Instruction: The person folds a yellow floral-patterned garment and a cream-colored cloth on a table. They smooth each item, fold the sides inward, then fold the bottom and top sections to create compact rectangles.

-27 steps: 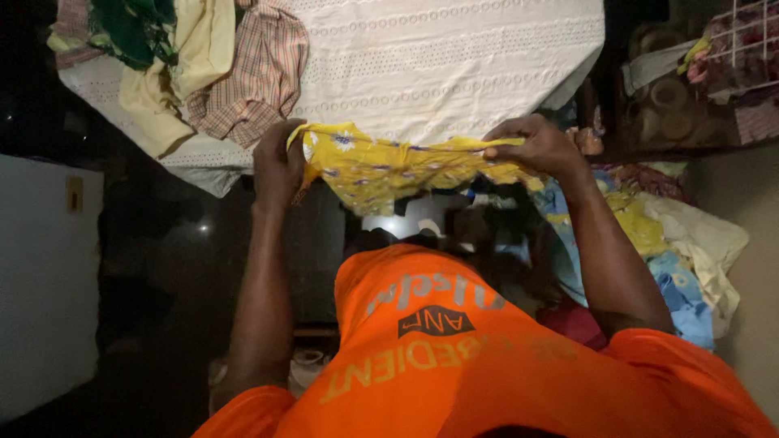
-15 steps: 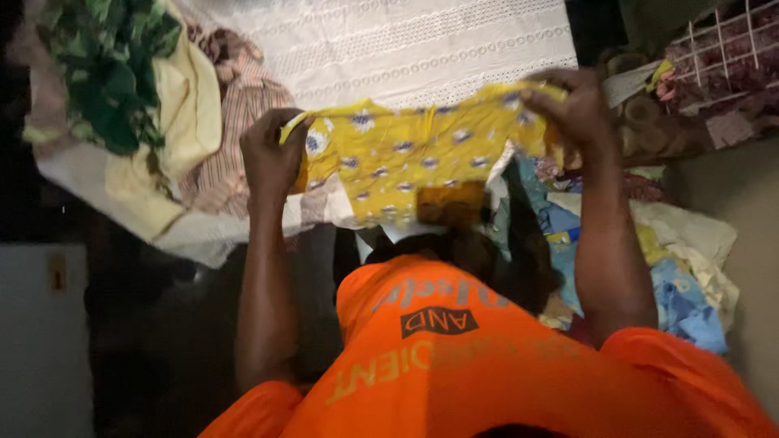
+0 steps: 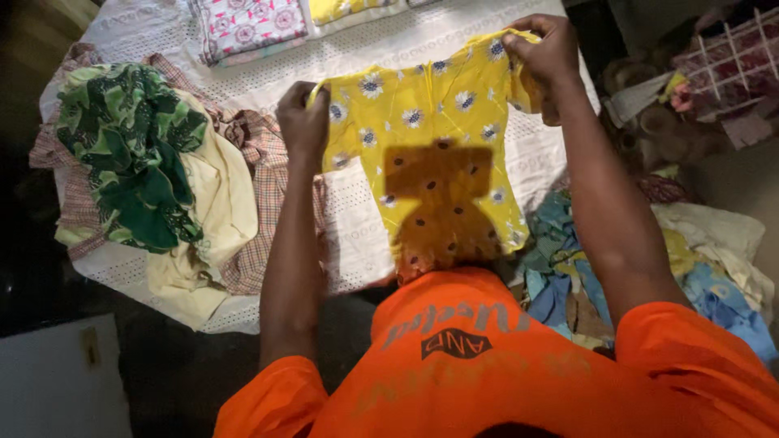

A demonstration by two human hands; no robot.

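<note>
Both hands pinch a small yellow garment (image 3: 430, 154) dotted with white flowers, holding it spread between them above the white textured cloth (image 3: 357, 235) that covers the surface. Left hand (image 3: 303, 122) grips one shoulder, right hand (image 3: 545, 49) the other, slightly higher, so the garment hangs tilted with its lower part falling toward the person's orange shirt (image 3: 487, 365). Beside the left arm lies a heap with a green patterned cloth (image 3: 130, 154) on top.
</note>
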